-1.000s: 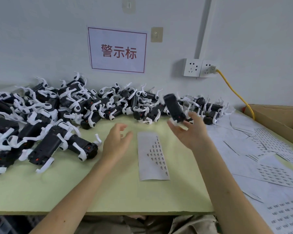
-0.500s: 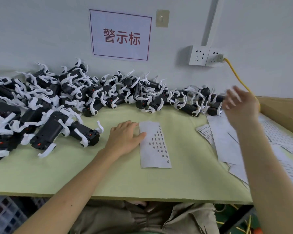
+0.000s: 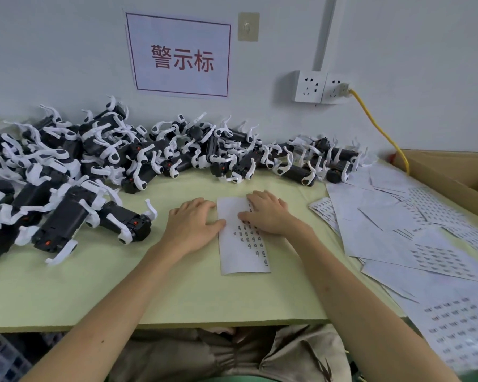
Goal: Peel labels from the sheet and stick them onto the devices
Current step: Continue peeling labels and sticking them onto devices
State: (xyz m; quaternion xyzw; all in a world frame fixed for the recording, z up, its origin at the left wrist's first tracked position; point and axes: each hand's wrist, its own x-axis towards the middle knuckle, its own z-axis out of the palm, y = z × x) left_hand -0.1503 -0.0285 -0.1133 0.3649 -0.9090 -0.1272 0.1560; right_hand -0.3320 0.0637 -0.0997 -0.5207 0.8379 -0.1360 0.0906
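Paper label sheet [image 3: 233, 260] lies flat on the counter [image 3: 177, 293], the left hand [image 3: 193, 224] pressing its edge, open and flat, and the right hand [image 3: 268, 213] resting flat on the labels [image 3: 255, 245] (thin, light, likely to curl), each probably best lifted by a corner.

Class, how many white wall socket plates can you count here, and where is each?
2. The left socket plate sits right of the sign; the right socket plate adjoins it and has the yellow cable plugged in. None appears hidden.
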